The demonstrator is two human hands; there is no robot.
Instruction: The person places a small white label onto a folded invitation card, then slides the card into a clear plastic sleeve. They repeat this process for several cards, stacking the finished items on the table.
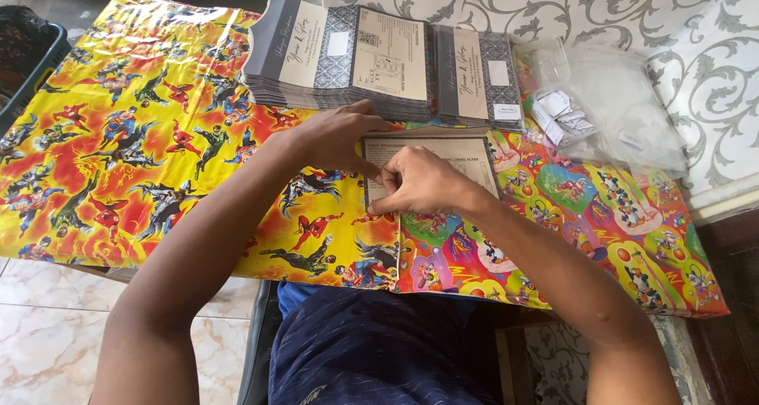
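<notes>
- While both sets of fingertips pinch its left edge, the cream card (458, 156) lies flat on the cartoon-print table cover (158, 152).
- Left hand (336, 140) and right hand (419, 184) touch.
- Card stacks (348, 57) sit beyond; clear bags (617, 113) far right.

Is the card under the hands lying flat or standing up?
Flat: the card lies face up on the table, both hands pressing it.
</notes>
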